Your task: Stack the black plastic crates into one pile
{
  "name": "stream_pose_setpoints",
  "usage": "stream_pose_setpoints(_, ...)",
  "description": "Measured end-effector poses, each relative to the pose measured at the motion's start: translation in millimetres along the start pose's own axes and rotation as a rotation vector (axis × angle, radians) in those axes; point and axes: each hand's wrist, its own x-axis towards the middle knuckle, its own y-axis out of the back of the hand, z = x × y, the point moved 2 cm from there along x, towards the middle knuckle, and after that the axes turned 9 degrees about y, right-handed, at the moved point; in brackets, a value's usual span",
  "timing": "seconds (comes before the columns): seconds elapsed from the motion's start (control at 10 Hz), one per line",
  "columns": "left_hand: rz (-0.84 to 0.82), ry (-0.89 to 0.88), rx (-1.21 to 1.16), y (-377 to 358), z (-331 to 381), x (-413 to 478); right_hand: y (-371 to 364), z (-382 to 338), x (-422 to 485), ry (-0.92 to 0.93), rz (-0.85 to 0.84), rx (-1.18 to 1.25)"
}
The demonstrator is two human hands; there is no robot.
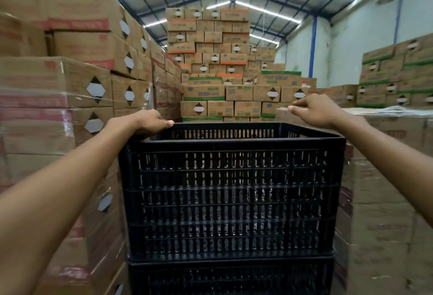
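1. The cardboard cartons (77, 88) rise in wrapped walls well beyond both hands and close on either side of the arms, leaving a narrow aisle.
2. The pile of black crates sits between the forearms. The top crate (230, 191) fills the space below and between the hands, and it rests on a lower crate (230, 278) whose upper band shows beneath it. At least two are stacked, then; what lies lower is cut off.
3. The top crate looks seated and square on the one under it, so this placement seems finished or nearly so.
4. No loose crates show anywhere around the hands, so I cannot tell how many remain.
5. The left hand (152, 121) curls over the far left corner of the top rim, gripping it.
6. The right hand (314, 111) hovers just above the far right corner, fingers bent, holding nothing.
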Motion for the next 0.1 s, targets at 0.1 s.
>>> stream_pose_setpoints(0.1,0.030,-0.134,-0.151,11.1,26.2,-18.8,11.2,-27.3,-11.0,0.121,0.071,0.056)
